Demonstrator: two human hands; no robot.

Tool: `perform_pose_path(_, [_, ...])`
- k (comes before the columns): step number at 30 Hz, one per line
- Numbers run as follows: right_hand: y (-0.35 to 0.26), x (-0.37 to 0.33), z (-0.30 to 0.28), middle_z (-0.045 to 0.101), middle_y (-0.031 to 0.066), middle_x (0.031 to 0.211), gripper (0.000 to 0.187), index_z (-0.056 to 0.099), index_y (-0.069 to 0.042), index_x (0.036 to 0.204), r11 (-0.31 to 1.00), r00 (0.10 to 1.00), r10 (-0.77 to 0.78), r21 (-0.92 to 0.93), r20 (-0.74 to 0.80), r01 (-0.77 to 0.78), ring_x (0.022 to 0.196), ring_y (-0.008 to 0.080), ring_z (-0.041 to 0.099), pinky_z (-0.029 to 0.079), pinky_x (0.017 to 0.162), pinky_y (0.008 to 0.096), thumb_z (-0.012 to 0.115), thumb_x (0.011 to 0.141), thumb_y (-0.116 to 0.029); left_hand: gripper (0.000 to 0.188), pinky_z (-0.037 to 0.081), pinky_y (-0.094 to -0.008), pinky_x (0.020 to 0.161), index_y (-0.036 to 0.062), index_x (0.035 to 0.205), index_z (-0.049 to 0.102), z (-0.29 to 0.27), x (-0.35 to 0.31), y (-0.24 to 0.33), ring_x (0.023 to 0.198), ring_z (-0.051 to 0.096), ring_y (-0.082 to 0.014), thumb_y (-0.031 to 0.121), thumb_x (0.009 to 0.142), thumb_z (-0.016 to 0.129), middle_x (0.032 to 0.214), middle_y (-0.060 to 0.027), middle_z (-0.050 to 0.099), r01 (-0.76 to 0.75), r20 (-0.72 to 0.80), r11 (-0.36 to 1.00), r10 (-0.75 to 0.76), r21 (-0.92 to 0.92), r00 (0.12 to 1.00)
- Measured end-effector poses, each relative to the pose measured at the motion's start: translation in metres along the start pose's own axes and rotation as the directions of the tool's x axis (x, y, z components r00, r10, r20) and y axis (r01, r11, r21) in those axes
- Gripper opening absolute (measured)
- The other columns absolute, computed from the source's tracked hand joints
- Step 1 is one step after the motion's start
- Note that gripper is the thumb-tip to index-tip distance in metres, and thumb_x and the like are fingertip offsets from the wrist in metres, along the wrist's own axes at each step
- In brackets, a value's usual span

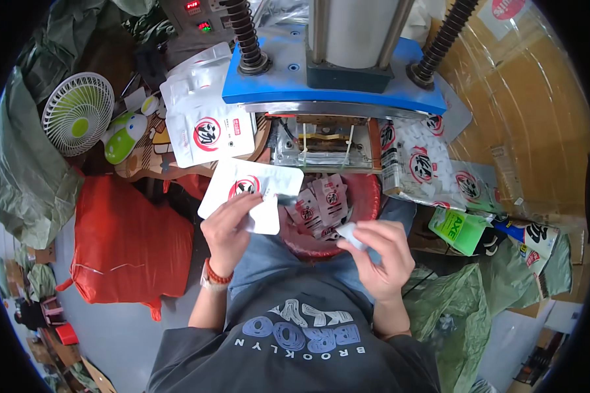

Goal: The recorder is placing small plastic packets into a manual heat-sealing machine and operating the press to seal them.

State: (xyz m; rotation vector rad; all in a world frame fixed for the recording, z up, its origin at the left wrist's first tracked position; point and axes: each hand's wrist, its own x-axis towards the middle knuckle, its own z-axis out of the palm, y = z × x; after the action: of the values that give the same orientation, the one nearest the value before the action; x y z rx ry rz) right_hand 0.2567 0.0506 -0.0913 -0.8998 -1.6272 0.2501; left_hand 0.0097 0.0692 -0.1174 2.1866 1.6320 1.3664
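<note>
In my left hand point(224, 230) is a flat white pouch point(278, 180) with a red ring and black character; a second white layer shows beneath it. The fingers lie across the pouch's front. To the right, the thumb and fingers of my right hand point(385, 257) pinch a small whitish piece point(351, 234), whose exact kind I cannot make out. Below and between both hands stands a red tub point(376, 196) between my knees, holding several small printed pouches point(331, 200). The pouch and the small piece are apart.
A press with a blue plate point(334, 99) and springs stands ahead. More white pouches point(206, 128) lie at its left, near a small fan point(78, 114). At the right are a clear bag of white pieces point(439, 154), a green container point(457, 230) and cardboard point(524, 111). A red sack point(131, 242) sits left.
</note>
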Motion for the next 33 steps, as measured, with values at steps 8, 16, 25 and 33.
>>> perform_pose_path(8, [-0.008, 0.026, -0.016, 0.068, 0.0071, 0.093, 0.037, 0.069, -0.002, 0.096, 0.964, 0.901, -0.129, 0.265, 0.415, 0.016, 0.081, 0.0237, 0.063, 0.051, 0.07, 0.0335, 0.082, 0.061, -0.002, 0.023, 0.058, -0.0314, 0.074, 0.0022, 0.093, 0.072, -0.025, 0.008, 0.043, 0.087, 0.072, -0.0256, 0.007, 0.071, 0.07, 0.094, -0.0094, 0.073, -0.332, 0.238, 0.908, 0.392, -0.256, 0.889])
perform_pose_path(16, [0.014, 0.037, -0.016, 0.054, 0.0169, 0.13, 0.07, 0.049, -0.001, 0.133, 0.975, 0.953, 0.201, -0.144, 0.226, -0.172, 0.123, 0.0333, 0.049, 0.037, 0.104, 0.04, 0.081, 0.073, -0.014, 0.021, 0.05, -0.0218, 0.064, -0.0043, 0.094, 0.072, 0.078, 0.005, 0.015, 0.07, 0.06, -0.0043, 0.016, 0.093, 0.065, 0.081, -0.0028, 0.071, 0.786, 0.675, 0.421, -0.414, -0.453, 0.611])
perform_pose_path(25, [0.105, 0.013, -0.067, 0.06, 0.0202, 0.105, 0.028, 0.059, 0.002, 0.109, 0.548, 0.852, 0.512, -0.806, 0.11, -0.225, 0.097, 0.0386, 0.057, 0.044, 0.085, 0.0431, 0.046, 0.1, -0.022, 0.021, 0.055, -0.0286, 0.072, -0.0046, 0.106, 0.065, 0.101, 0.076, 0.009, 0.082, 0.068, -0.0143, 0.01, 0.091, 0.064, 0.097, -0.0102, 0.07, 0.786, 0.68, 0.097, -0.445, -0.611, 0.583])
perform_pose_path(33, [0.086, -0.004, -0.079, 0.064, 0.0147, 0.106, 0.023, 0.056, 0.001, 0.113, 0.84, 0.888, 0.455, -0.365, 0.068, -0.402, 0.101, 0.0265, 0.063, 0.046, 0.09, 0.0348, 0.061, 0.092, -0.008, 0.084, 0.033, -0.0521, 0.104, 0.0037, 0.142, 0.04, 0.044, 0.059, -0.078, 0.132, 0.041, -0.0321, 0.046, 0.079, 0.075, 0.145, -0.0178, 0.041, 0.191, 0.071, 0.902, -0.236, 0.388, 0.969])
